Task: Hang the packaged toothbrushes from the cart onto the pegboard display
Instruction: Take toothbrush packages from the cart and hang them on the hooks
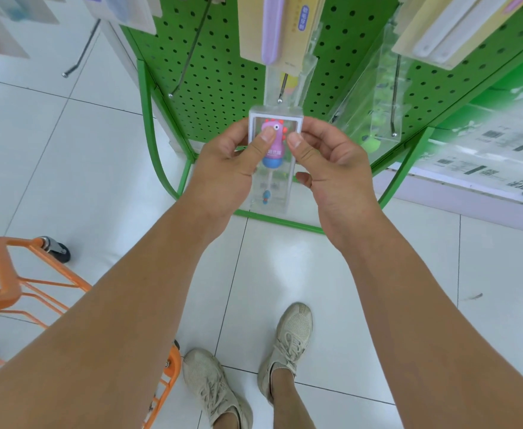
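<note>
The toothbrush pack (273, 156) is a clear, boxy plastic case with a pink cartoon brush inside, and we judge it light, fairly stiff and slick, likely to flex or crackle if squeezed hard, so it is best taken by its side edges near the top. That is how we hold it: the left hand (223, 162) pinches the left side with its thumb on the front face, the right hand (325, 156) pinches the right side the same way, so each grip is narrow and closed on the pack. The pack sits between the two hands, upright, its top end just below the ball tip of the hook (280, 100) and its lower end hanging under the thumbs. We cannot see a hang hole. The pegboard (223, 72) rises behind the hook; the cart (6, 292) stands well away from it, lower left.
</note>
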Motion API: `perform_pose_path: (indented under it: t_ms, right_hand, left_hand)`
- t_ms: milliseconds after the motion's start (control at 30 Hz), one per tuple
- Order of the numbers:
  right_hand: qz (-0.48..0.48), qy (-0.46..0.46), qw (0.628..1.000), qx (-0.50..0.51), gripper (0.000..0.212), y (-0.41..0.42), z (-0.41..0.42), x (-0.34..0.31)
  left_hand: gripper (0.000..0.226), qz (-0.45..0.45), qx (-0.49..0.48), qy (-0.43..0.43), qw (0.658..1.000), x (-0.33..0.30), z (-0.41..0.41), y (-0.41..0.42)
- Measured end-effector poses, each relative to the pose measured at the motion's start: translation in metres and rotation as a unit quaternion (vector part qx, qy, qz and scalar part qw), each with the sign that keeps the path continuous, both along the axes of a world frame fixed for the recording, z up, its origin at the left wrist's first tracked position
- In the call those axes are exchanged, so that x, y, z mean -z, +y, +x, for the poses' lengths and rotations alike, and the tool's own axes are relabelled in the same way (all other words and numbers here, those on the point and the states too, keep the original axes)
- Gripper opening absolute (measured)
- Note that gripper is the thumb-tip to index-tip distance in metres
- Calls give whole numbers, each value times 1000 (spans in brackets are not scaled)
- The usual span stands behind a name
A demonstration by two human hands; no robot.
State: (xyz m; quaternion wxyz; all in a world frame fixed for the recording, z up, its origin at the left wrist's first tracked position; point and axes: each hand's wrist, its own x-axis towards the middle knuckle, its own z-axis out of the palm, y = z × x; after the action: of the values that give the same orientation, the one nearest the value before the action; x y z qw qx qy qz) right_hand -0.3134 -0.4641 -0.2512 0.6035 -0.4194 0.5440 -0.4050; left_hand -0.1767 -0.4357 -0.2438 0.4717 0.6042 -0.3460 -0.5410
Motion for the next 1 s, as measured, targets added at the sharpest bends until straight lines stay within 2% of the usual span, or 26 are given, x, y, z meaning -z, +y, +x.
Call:
perform_pose_path:
  t_ms: [233, 367, 500, 600, 667, 800, 1000]
  right_hand:
    - [-38, 36, 996, 74, 20, -32, 21, 8]
    - [-71, 84, 986, 124, 18, -67, 34, 9]
    - [-28, 123, 979, 160, 24, -82, 38, 14]
    - [38, 138, 978, 155, 28, -59, 34, 11]
    - [115, 151, 973, 132, 26, -26, 31, 1]
    - [252, 151, 956, 2, 6, 57, 42, -51]
    - [200, 130, 961, -140, 7, 142, 155, -166]
  left_hand:
    - [45, 87, -63, -56, 993, 3, -1, -17]
    - [12, 108, -88, -53, 989, 5, 5, -13]
    - [7, 121, -82, -51, 988, 4, 13, -2]
    - [6, 146, -82, -45, 985, -5, 20, 11]
    - [9, 172, -84, -23, 981, -17, 28, 22]
    - [9, 197, -93, 22, 976, -59, 48, 53]
    - [6, 136, -199, 28, 970, -153, 153, 152]
